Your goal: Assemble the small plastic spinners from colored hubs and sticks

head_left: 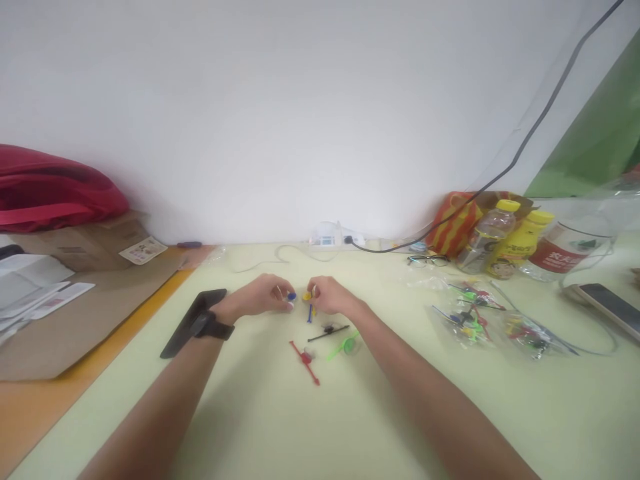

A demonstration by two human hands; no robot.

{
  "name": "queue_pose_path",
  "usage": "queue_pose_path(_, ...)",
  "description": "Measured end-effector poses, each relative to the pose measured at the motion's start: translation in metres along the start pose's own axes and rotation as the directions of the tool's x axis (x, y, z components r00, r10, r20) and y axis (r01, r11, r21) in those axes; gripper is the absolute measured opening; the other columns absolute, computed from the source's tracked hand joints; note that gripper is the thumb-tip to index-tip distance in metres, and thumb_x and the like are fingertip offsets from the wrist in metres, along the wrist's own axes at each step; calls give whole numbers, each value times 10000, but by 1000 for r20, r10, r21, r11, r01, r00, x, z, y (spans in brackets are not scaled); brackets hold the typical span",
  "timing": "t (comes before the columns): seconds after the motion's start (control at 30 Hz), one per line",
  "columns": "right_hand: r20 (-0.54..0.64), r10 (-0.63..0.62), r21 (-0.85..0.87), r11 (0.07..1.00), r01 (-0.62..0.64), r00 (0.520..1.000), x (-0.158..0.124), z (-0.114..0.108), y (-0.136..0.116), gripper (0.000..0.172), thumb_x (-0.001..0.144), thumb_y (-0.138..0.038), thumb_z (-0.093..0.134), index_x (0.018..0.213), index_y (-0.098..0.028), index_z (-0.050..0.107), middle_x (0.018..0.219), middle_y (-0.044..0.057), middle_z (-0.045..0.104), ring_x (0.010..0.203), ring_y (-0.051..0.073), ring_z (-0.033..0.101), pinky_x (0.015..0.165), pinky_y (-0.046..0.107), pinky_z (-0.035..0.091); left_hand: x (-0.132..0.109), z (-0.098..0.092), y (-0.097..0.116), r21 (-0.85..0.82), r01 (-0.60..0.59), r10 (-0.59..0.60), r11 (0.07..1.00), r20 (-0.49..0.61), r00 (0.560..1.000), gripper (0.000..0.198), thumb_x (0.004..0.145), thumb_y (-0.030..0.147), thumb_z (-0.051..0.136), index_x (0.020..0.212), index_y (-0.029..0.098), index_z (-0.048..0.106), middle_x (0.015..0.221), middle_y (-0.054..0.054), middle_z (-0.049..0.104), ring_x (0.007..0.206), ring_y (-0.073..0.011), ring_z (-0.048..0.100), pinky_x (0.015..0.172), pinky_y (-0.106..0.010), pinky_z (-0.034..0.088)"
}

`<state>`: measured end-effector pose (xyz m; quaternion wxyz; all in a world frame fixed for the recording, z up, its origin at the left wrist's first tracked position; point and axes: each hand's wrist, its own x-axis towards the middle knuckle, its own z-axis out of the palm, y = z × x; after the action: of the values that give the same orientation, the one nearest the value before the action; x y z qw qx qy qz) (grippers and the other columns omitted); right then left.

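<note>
Left hand (261,294) pinches a blue disc (293,296), right hand (329,295) a yellow disc (307,297).
In front of the yellow bottle (521,245), clear bags (446,327) hold colourful plastic pieces (470,329).

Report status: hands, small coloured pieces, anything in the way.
Left hand pinching blue piece. Right hand pinching yellow piece. Red piece, black piece, green piece lying nearer the body, not between the hands.

Red bag (60,190) atop cardboard box (93,247), eyeglasses (429,258) beside striped bag (453,223), yellow-capped bottles (520,247), phone (613,307) at right
</note>
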<state>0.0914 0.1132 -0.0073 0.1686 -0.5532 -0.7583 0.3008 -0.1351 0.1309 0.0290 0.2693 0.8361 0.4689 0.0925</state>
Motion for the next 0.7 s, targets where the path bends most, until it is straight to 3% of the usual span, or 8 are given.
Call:
queue_pose_path(0.17, 15, -49, -13, 999, 49, 999, -6, -18, 0, 166, 883, -235, 671, 1041, -184, 686, 1078, 80, 710, 872, 166, 653, 702, 242, 462, 0, 1, 1, -44, 0, 1, 999, 2, 1000, 412, 723, 523, 780, 1032, 252, 788, 879, -52, 778, 792, -235, 739, 685, -276, 542)
queue_pose_path(0.27, 133, -106, -28, 993, 110, 985, -18, -43, -2, 198, 798, -365, 781, 895, -204, 717, 1012, 47, 728, 828, 172, 652, 672, 246, 450, -1, -1, 0, -23, -17, 16, 1000, -31, 999, 504, 712, 556, 790, 1108, 244, 774, 927, -69, 773, 820, -237, 732, 702, -283, 550)
queue_pose_path(0.37, 412, -88, -130, 979, 155, 907, -28, -59, -8, 358, 641, -414, 887, 911, -236, 734, 992, 13, 736, 817, 189, 656, 627, 250, 434, -1, -4, 2, 13, -26, 27, 1000, -91, 995, 563, 736, 592, 772, 1170, 234, 747, 993, -82, 764, 855, -235, 720, 724, -297, 563)
queue_pose_path(0.47, 576, -32, -205, 962, 182, 817, -29, -61, -11, 368, 643, -350, 877, 961, -232, 735, 1022, 10, 730, 856, 199, 659, 642, 253, 442, -2, -9, 9, 54, -53, 60, 997, -141, 988, 479, 801, 589, 725, 1123, 236, 753, 1022, -75, 762, 867, -226, 710, 746, -311, 571)
queue_pose_path(0.6, 534, -177, -29, 973, 227, 827, -26, -66, -5, 186, 804, -299, 741, 957, -196, 719, 964, 28, 720, 835, 178, 654, 698, 258, 467, -7, -18, 23, 60, -106, 117, 993, -211, 970, 346, 873, 531, 670, 1051, 251, 766, 1021, -49, 770, 857, -214, 705, 750, -315, 575)
queue_pose_path(0.7, 385, -282, 287, 941, 176, 879, -28, -75, 1, 150, 873, -300, 678, 979, -193, 675, 939, 30, 699, 832, 165, 655, 750, 267, 502, -10, -20, 36, -32, -175, 161, 984, -249, 955, 311, 883, 496, 680, 1048, 245, 761, 1050, -47, 773, 880, -213, 714, 820, -336, 593)
